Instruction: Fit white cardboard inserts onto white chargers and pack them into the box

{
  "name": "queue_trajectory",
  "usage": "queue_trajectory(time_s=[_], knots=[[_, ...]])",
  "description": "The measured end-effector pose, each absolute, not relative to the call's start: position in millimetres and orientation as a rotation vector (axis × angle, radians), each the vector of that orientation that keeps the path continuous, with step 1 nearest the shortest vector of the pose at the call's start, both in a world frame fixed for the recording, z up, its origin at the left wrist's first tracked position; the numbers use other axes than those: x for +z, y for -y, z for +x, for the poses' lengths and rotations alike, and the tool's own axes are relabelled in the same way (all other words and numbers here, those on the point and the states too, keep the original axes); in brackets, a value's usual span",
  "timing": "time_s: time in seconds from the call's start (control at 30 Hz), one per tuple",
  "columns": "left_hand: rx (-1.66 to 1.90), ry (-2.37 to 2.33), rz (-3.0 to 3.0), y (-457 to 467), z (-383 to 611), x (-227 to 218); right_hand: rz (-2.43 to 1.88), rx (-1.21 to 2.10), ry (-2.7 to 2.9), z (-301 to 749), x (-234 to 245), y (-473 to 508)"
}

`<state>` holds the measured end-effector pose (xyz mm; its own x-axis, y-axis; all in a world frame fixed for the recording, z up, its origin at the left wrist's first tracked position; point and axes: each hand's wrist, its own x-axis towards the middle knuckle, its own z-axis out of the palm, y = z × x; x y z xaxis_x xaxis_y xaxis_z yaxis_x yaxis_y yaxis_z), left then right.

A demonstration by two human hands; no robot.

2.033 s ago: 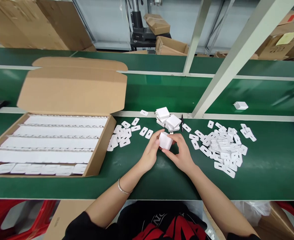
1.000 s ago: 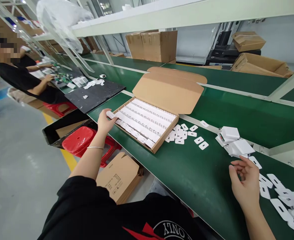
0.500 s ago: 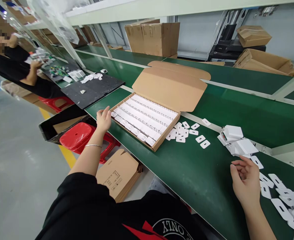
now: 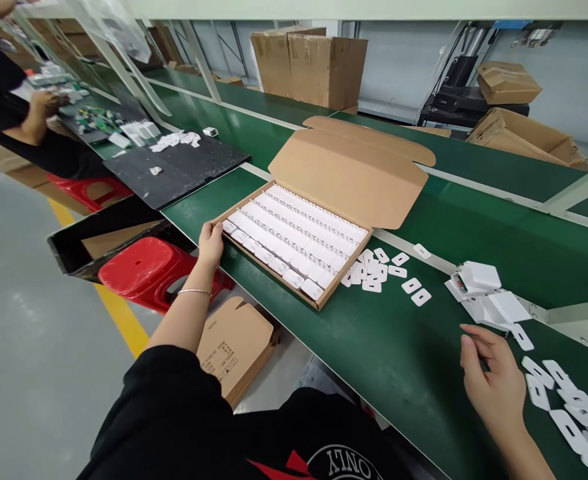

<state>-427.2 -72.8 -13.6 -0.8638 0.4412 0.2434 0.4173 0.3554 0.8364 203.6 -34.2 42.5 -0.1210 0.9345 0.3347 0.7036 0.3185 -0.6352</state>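
My left hand point(image 4: 210, 248) is closed on the near left corner of an open cardboard box point(image 4: 319, 303), fingers at its rim. Rows of white plastic parts point(image 4: 294, 240) with small metal prongs fill the box, and its lid point(image 4: 349, 173) is folded back. My right hand point(image 4: 494, 380) hovers over the green table at the right, fingers loosely curled, with nothing visible in it. Just beyond it lie several white plastic housings point(image 4: 507, 307). To its right is a pile of flat white plates with slots point(image 4: 569, 430).
More slotted plates point(image 4: 371, 267) lie beside the box. A black mat point(image 4: 174, 167) with white parts is at the left, where a co-worker's hand point(image 4: 44, 103) handles parts. Below are a red stool point(image 4: 137, 267) and stacked flat cartons point(image 4: 234, 340). Large cartons point(image 4: 311, 67) stand behind.
My left hand has gone from being apart beside the box to gripping its corner. My right hand stays nearly in place, with its fingers a little more curled. The view has shifted slightly.
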Motion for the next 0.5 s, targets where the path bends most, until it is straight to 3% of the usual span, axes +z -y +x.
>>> queue_trajectory(time_s=[0.17, 0.37, 0.5], knots=[[1.765, -2.496, 0.681, 70, -435, -28, -1.160, 0.625, 2.169, 125, 59, 40], [1.888, -2.406, 0.647, 70, -437, -32, -0.677, 0.114, 2.478, 15, 63, 56], [1.934, -2.423, 0.623, 81, -432, -35, -0.742, 0.062, 2.620, -20, 70, 57]])
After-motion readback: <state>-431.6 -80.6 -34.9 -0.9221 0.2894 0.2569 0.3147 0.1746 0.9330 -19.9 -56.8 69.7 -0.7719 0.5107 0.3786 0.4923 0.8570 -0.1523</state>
